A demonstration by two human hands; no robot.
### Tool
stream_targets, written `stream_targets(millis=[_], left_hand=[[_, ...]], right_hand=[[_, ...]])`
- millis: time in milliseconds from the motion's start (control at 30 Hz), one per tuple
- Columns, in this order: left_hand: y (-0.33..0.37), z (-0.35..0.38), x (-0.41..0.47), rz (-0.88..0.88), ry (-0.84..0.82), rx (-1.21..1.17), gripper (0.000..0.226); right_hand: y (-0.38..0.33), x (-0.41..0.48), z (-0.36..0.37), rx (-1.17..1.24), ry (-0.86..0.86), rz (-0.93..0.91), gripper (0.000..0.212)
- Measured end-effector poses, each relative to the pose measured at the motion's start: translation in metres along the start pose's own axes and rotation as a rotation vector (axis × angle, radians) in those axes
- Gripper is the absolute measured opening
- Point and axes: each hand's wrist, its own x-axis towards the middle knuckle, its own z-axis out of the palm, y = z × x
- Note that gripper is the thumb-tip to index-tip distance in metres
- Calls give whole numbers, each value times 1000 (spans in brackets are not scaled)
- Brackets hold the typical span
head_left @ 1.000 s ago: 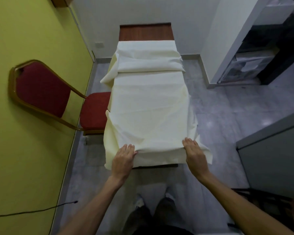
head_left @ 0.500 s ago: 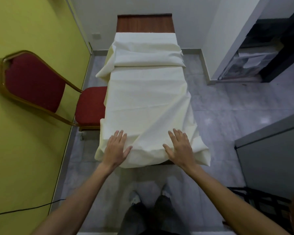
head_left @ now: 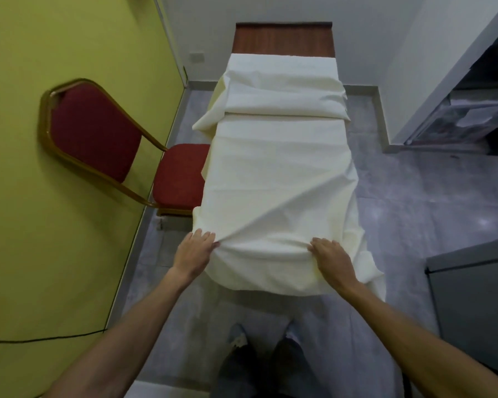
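Left of centre, squeezing beside a red chair [head_left: 181, 176], grey cabinet [head_left: 472, 297] lower right, holding a cream sheet [head_left: 276, 173] lengthwise up mid-frame toward the headboard [head_left: 283, 38], pinching its near edge with left hand [head_left: 194, 254], bunching it with right hand [head_left: 332, 261].

No writing, label, brand, number or sign can be read. The sheet [head_left: 279, 168] and the chair [head_left: 98, 130] show plain cloth, and the papers [head_left: 472, 119] at the far right are too blurred.
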Motion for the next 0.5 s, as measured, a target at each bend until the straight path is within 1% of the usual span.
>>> stream_targets(millis=[100, 167, 233, 333, 433, 500], left_hand=[[7, -21, -7, -17, 85, -16, 25], [14, -34, -10, -24, 126, 21, 22], [22, -42, -13, -67, 143, 53, 20], [37, -39, -23, -159, 90, 54, 27], [43, -26, -35, -253, -59, 10, 42], [40, -17, -38, -302, -86, -27, 45]], right_hand=[[-1, -1, -12, 47, 139, -31, 40], [3, -4, -17, 87, 208, -58, 37], [9, -8, -20, 109, 214, -75, 34], [17, -18, -20, 93, 197, -97, 38], [21, -23, -20, 110, 136, -42, 43], [27, -27, -19, 147, 141, 14, 41]])
